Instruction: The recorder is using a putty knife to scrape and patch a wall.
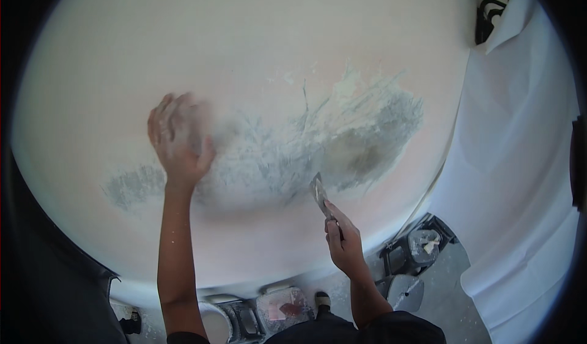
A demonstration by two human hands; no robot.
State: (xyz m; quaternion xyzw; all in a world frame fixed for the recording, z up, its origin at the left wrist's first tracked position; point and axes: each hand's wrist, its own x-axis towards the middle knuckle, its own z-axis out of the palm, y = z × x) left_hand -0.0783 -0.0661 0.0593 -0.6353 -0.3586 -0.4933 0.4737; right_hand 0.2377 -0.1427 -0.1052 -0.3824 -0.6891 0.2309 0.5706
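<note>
Before me stretches a broad pale wall (pixel 244 38), with a long patch of grey and whitish filler (pixel 367 142) smeared across it. My left hand (pixel 178 130) lies against the wall at the patch's left part, fingers spread and thumb out to the side. Motion blurs its fingertips, and I make out nothing held in it. Lower and to the right, my right hand (pixel 346 240) grips a putty knife (pixel 318 192) by its handle. The blade points up toward the wall, near the lower edge of the grey patch; whether it touches cannot be told.
A white sheet (pixel 520 148) hangs along the right side. Below the wall stand dark stools (pixel 400 255), one bearing a clear tub (pixel 424 244), and another container (pixel 282 307) with something pinkish. Dark material (pixel 55 264) borders the lower left. My foot (pixel 322 299) shows on the floor.
</note>
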